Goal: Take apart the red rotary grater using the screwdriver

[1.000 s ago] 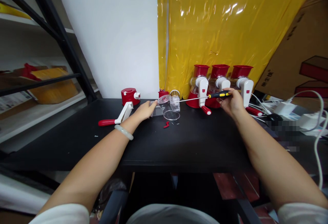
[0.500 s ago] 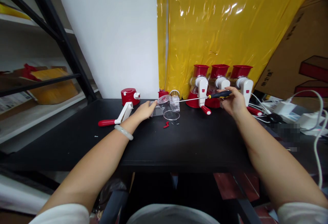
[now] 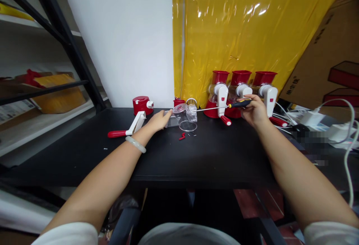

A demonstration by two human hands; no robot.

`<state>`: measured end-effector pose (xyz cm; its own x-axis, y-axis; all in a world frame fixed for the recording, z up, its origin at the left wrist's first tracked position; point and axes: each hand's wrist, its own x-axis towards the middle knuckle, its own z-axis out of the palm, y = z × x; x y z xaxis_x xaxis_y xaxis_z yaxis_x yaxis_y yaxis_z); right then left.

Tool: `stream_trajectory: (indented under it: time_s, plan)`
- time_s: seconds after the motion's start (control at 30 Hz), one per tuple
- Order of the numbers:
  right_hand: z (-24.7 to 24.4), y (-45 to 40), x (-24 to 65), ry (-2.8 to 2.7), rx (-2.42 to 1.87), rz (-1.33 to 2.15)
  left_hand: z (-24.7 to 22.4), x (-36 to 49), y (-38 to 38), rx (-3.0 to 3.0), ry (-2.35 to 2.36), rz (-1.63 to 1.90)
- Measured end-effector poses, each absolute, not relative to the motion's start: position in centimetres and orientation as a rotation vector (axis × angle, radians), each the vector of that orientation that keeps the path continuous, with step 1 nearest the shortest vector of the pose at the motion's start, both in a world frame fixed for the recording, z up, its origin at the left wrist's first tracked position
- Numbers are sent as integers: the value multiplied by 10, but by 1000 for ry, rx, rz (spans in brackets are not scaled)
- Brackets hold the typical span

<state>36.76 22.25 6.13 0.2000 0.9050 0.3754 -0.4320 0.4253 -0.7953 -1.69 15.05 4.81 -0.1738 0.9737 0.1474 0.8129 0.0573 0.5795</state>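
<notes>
My left hand [image 3: 159, 120] is closed on the left end of a clear plastic housing [image 3: 186, 120] lying on the black table. My right hand [image 3: 254, 111] grips the black and yellow handle of a long screwdriver [image 3: 240, 104]. Its metal shaft runs level to the left, with the tip at the clear housing near my left fingers; the exact contact point is too small to tell. Just in front of the housing lie a small red part [image 3: 182, 136] and a few tiny screws or pins [image 3: 192, 135].
Three red and white crank machines [image 3: 220, 95] stand at the back right. A red base [image 3: 141, 105] and a white crank with red handle [image 3: 117, 134] lie left. White cables and plugs [image 3: 311, 118] crowd the right; a shelf [image 3: 19, 136] stands left.
</notes>
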Motion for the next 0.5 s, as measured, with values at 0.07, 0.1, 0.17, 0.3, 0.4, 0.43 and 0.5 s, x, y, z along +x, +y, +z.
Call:
stream_trajectory:
  time_s: [0.07,0.1,0.17,0.3,0.4,0.43,0.5]
  plan:
    - [60,222,368,-984,-615,973,48,-16,150,1801,2055,816]
    - [60,222,369,-996,-624,950,49,-16,149,1798,2057,817]
    - [59,223,370,-1014,-638,923,49,-16,149,1794,2059,815]
    - [57,229,371,-1015,-635,910,50,-15,149,1812,2059,797]
    - [57,232,370,-986,-659,857,50,-16,149,1814,2061,776]
    - [58,232,369,-975,-678,849,50,-16,149,1811,2058,771]
    - [59,232,368,-968,-712,871,50,-16,149,1803,2054,766]
